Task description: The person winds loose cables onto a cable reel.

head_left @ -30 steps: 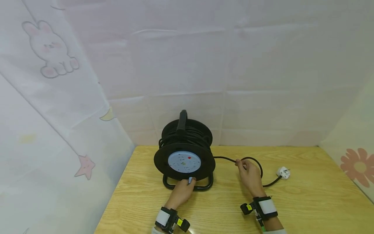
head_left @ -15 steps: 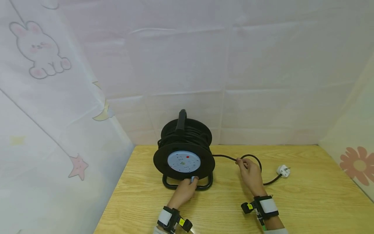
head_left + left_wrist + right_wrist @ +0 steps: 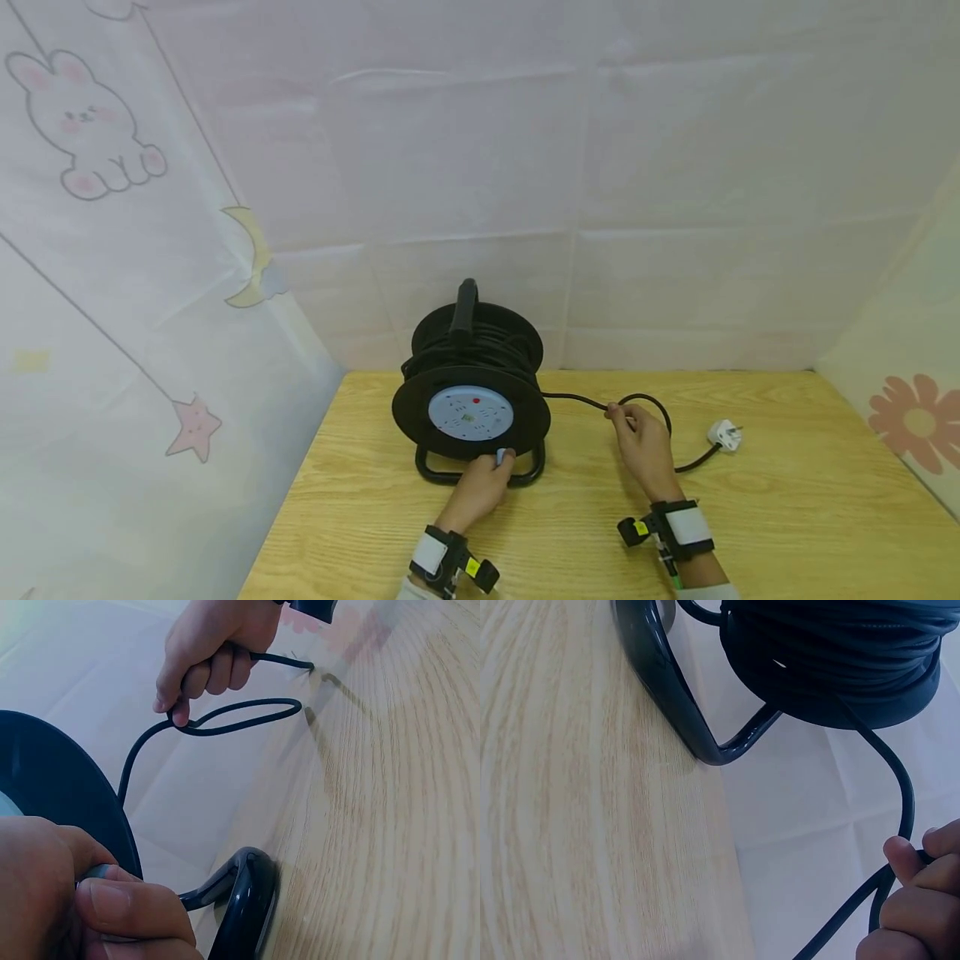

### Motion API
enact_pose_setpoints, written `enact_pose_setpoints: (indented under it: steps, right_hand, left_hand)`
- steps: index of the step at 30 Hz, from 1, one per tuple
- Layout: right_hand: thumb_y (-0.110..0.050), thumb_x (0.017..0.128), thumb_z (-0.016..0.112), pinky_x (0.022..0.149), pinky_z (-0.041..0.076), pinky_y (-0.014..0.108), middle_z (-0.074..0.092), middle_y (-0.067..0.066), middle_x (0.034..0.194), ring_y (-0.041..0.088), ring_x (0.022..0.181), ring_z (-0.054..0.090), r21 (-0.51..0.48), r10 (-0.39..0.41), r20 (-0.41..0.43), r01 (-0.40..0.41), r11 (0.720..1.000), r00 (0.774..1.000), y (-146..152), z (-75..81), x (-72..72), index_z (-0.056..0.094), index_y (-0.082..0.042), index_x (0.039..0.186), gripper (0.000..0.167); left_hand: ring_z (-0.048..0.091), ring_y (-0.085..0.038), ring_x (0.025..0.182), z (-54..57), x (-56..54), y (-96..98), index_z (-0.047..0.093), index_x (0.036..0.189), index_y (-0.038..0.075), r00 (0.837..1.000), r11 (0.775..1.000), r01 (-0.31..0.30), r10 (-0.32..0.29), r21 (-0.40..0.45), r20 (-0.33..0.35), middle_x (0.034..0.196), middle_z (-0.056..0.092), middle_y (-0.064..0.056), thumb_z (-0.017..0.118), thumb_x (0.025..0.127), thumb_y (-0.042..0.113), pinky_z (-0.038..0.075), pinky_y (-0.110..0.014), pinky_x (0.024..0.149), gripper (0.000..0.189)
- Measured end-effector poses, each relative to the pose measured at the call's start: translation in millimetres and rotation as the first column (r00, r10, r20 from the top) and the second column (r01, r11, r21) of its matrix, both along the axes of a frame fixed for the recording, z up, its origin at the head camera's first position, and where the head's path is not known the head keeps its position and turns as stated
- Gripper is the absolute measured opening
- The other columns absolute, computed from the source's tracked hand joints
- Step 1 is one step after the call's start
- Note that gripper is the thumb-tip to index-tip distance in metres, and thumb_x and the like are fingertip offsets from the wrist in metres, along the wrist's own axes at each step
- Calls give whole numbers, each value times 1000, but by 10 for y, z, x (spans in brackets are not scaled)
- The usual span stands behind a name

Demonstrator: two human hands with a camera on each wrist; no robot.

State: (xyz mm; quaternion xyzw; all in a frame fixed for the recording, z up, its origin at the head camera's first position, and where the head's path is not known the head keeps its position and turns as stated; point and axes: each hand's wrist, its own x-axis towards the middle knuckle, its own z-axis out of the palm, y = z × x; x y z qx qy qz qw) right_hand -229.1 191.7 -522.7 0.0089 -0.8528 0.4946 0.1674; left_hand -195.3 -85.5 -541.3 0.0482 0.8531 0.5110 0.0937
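- Cable reel [image 3: 472,377] stands upright on the wood table [image 3: 585,533], left of the plug [image 3: 725,435], near the rear edge; I see black cord wound between its two discs.
- Left hand [image 3: 480,483]: fingers curled around the small pale knob [image 3: 501,456] low on the front disc. Most of the knob is hidden from me in the left wrist view.
- Right hand [image 3: 647,446]: clamped on the loose cable [image 3: 573,397], thumb and fingers pinching it just right of the reel. Both wrist views show me the other fingers curled in too.
- Hands are apart, one per side of the job.
- Cable runs reel to right hand, makes a loop there, then goes on to the white plug, which lies on the table, pins to the right.
- Reel's tube stand [image 3: 438,477] is down on the table; carry handle [image 3: 464,312] on top.
- Front socket panel [image 3: 457,425]: pale blue, red button [image 3: 476,401].
- Backdrop: pale sheet [image 3: 465,167], bunny print [image 3: 105,158] at left.
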Motion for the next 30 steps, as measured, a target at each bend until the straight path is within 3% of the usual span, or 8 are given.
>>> enact_pose_setpoints:
  steps: [5, 9, 12, 15, 18, 23, 27, 30]
  right_hand:
    - [-29, 114, 53, 46, 32, 25, 76, 24, 87, 4, 43, 29, -8, 7, -4, -7, 1000, 1000, -19, 18, 4, 75, 2, 115, 38]
    - [-31, 114, 52, 45, 30, 24, 57, 6, 58, 4, 43, 28, -3, 6, 9, -6, 1000, 1000, -30, 17, 10, 75, 1, 114, 40]
    - [-35, 114, 50, 44, 29, 24, 47, -5, 52, 4, 43, 27, 1, 1, 19, -2, 1000, 1000, -32, 4, 14, 75, 1, 113, 44]
    - [-36, 115, 49, 44, 30, 25, 48, -3, 51, 5, 44, 27, -3, 2, 17, -1, 1000, 1000, -30, -16, 17, 75, 0, 113, 45]
    - [-36, 115, 49, 45, 31, 25, 64, 10, 62, 5, 45, 27, -5, 4, 9, -4, 1000, 1000, -27, -34, 13, 75, 0, 114, 45]
    - [-37, 115, 49, 52, 37, 27, 76, 27, 112, 6, 60, 50, 5, 19, -10, -19, 1000, 1000, -30, -47, -3, 74, 2, 116, 46]
    - [-36, 115, 48, 64, 44, 24, 76, 26, 120, 22, 93, 75, 28, 20, -32, -20, 999, 999, -47, -52, -7, 74, 2, 116, 46]
    - [-36, 115, 48, 61, 43, 24, 75, 27, 122, 22, 80, 73, 12, 29, -32, -29, 1000, 999, -58, -51, -2, 73, 1, 118, 45]
  left_hand:
    - [35, -10, 44, -11, -16, -41, 42, 59, 23, 1000, 1000, 1, -1, -3, 11, 47, 38, 10, 41, 113, 51, 28, -27, 47, 61]
    - [37, -10, 44, -19, -13, -76, 44, 60, 23, 1000, 1000, -2, 2, -4, 15, 47, 40, 10, 41, 112, 51, 30, -26, 47, 60]
    - [39, -10, 45, -36, -6, -102, 44, 61, 23, 1000, 1000, -9, 9, -9, 20, 48, 41, 9, 41, 112, 52, 31, -27, 48, 59]
    - [41, -11, 46, -55, 0, -127, 45, 62, 22, 1000, 1000, -15, 16, -20, 23, 49, 43, 9, 42, 112, 52, 33, -27, 50, 58]
    - [40, -11, 45, -71, 2, -153, 45, 61, 22, 1000, 1000, -15, 15, -27, 18, 49, 43, 9, 42, 112, 52, 32, -28, 50, 59]
    - [39, -11, 45, -91, 0, -206, 46, 60, 22, 1000, 999, -20, 20, -40, 10, 48, 42, 9, 42, 112, 52, 31, -28, 49, 60]
    - [39, -11, 46, -89, -1, -247, 46, 61, 21, 999, 998, -28, 29, -54, 23, 49, 42, 8, 42, 112, 53, 31, -28, 50, 59]
    - [38, -12, 47, -72, 1, -275, 46, 62, 21, 999, 998, -29, 31, -55, 40, 50, 42, 8, 42, 111, 54, 31, -29, 51, 59]
